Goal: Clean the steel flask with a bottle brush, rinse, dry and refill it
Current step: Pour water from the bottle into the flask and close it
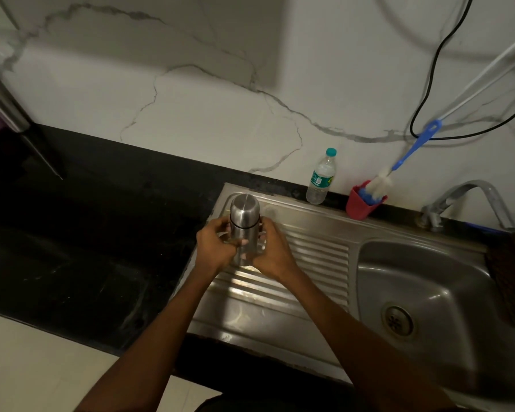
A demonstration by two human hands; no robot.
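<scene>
The black bench (81, 233) runs left of the steel drainboard (280, 292), with bare ribbed steel between the hands and the sink basin (422, 281) on the right. At the back edge against the wall stand a water bottle (321, 176) and a red cup (361, 205) holding the bottle brush (399, 162); the tap (470, 200) arches over the basin. The left hand (217, 248) and right hand (269, 251) both curl round the steel flask (244, 227), gripping its lower body from either side. The flask stands upright on the drainboard's far left corner, its capped top rising above the fingers.
</scene>
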